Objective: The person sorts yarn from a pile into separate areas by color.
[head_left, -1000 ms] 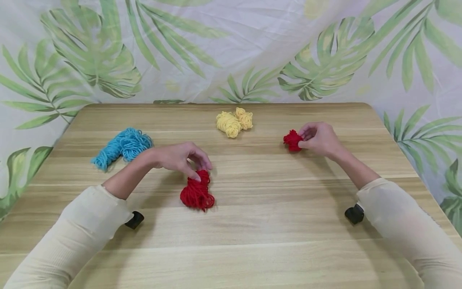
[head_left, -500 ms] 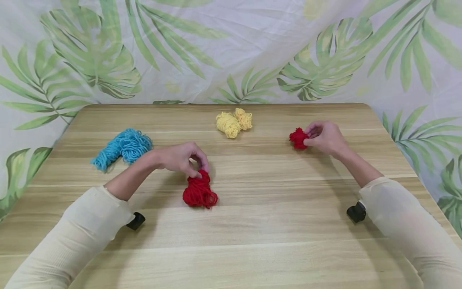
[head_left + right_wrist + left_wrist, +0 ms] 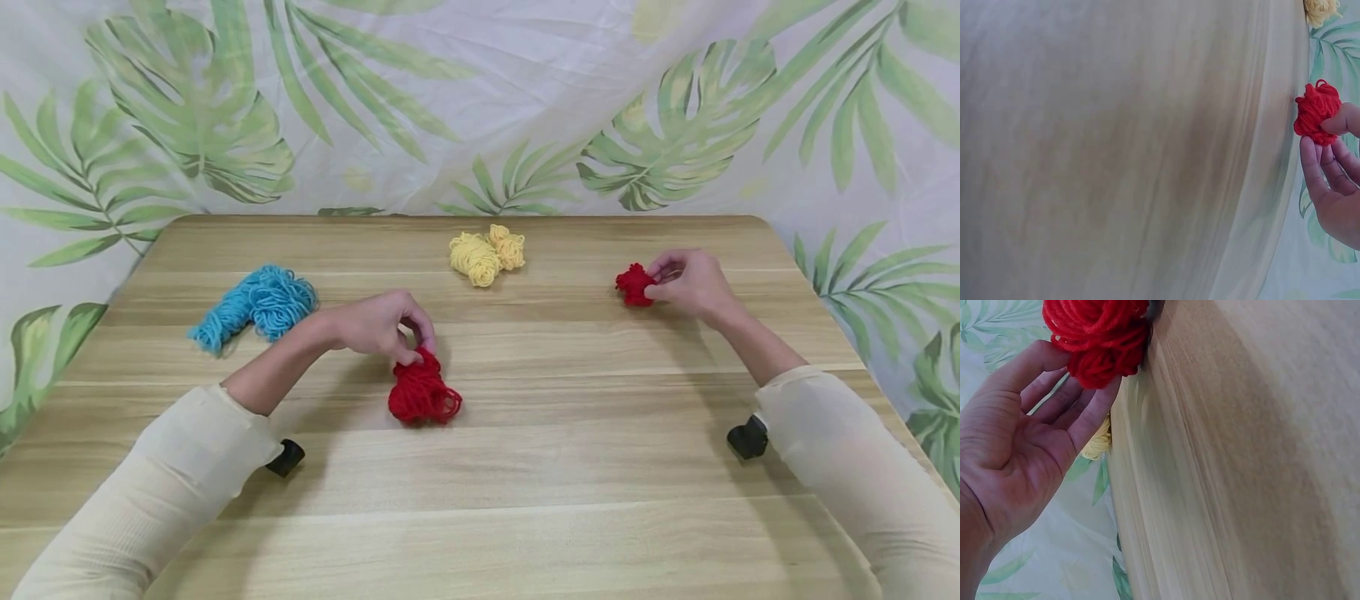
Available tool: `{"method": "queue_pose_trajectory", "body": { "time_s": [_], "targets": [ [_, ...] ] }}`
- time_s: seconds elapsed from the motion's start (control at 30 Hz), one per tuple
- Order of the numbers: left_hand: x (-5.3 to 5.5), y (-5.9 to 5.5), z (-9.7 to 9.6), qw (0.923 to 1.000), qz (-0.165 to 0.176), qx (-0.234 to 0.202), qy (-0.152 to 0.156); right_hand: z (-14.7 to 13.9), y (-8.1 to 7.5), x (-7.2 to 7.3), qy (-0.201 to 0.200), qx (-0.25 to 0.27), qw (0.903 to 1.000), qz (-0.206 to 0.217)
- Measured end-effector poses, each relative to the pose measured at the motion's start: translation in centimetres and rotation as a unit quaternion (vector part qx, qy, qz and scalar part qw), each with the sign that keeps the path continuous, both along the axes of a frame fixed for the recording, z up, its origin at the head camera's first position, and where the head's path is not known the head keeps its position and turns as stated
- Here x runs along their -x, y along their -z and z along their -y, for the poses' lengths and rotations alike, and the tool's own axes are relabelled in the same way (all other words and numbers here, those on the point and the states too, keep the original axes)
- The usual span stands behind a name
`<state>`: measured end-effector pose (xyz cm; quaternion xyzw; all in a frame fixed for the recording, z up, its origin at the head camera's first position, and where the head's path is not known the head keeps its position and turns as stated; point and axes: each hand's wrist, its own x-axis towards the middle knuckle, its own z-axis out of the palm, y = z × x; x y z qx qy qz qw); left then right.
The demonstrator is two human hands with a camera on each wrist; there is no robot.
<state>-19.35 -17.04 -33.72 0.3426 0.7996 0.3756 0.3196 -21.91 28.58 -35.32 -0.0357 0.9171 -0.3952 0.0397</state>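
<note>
My left hand (image 3: pixel 386 323) pinches the upper end of a larger bundle of red yarn (image 3: pixel 423 393) near the middle of the table. In the left wrist view the thumb and fingers of that hand (image 3: pixel 1035 419) hold the red yarn bundle (image 3: pixel 1097 337) at one end, its loops spreading beyond the fingertips. Farther right, my right hand (image 3: pixel 693 285) grips a smaller clump of red yarn (image 3: pixel 634 285) between thumb and fingers. The right wrist view shows the thumb pressed on the small red clump (image 3: pixel 1319 112), with fingers behind and below it.
Two blue yarn bundles (image 3: pixel 258 304) lie together at the left, close behind the left forearm. At the back centre, two yellow yarn bundles (image 3: pixel 483 255) touch each other on the wooden table (image 3: pixel 540 517). A leaf-print cloth (image 3: pixel 525 100) hangs behind the table's far edge.
My right hand has carried the small red clump rightward and slightly back. My left hand has shifted the larger red bundle a little right and away from me. Blue and yellow yarn stay put.
</note>
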Motion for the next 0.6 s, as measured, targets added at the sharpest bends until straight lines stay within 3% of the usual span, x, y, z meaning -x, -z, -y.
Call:
{"method": "queue_pose_trajectory", "body": {
  "time_s": [0.13, 0.6],
  "targets": [
    [0.1, -0.1, -0.3, 0.9999, -0.005, -0.008, -0.012, -0.5, 0.0, -0.1, -0.002, -0.001, 1.0, 0.004],
    [0.8, -0.4, -2.2, 0.9953, -0.072, -0.044, -0.047, -2.6, 0.0, 0.0, 0.017, -0.006, 0.9997, 0.017]
  ]
}}
